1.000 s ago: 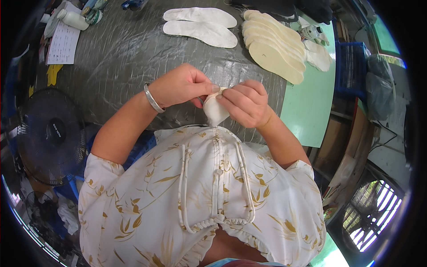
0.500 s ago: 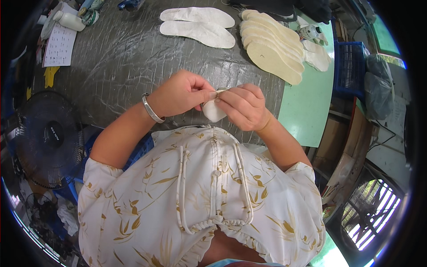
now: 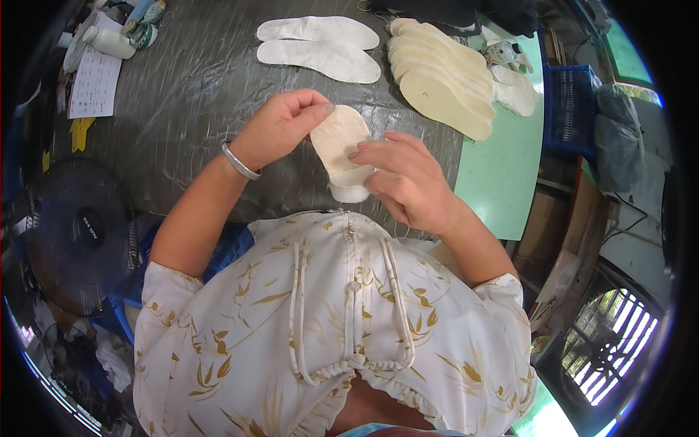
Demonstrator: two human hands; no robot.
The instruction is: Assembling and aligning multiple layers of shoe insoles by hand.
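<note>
A cream shoe insole point(image 3: 341, 138) is held up over the near edge of the table, in front of my chest. Its lower end is white and looks curled or folded over. My left hand point(image 3: 287, 125) pinches the insole's upper left edge between thumb and fingers. At the insole's right side, my right hand point(image 3: 411, 182) has its fingers apart, with fingertips resting against the face and edge. The right thumb is hidden.
Two white insoles point(image 3: 320, 62) lie at the back of the dark, plastic-covered table point(image 3: 196, 102). To their right is a fanned stack of cream insoles point(image 3: 440, 95), partly over a green board point(image 3: 495, 189). A fan point(image 3: 84, 226) stands at left; a blue crate point(image 3: 570, 109) is at right.
The insole, bunched small between both hands before, now shows its broad cream face. My left hand has moved up and away; the right hand's fingers have loosened and spread.
</note>
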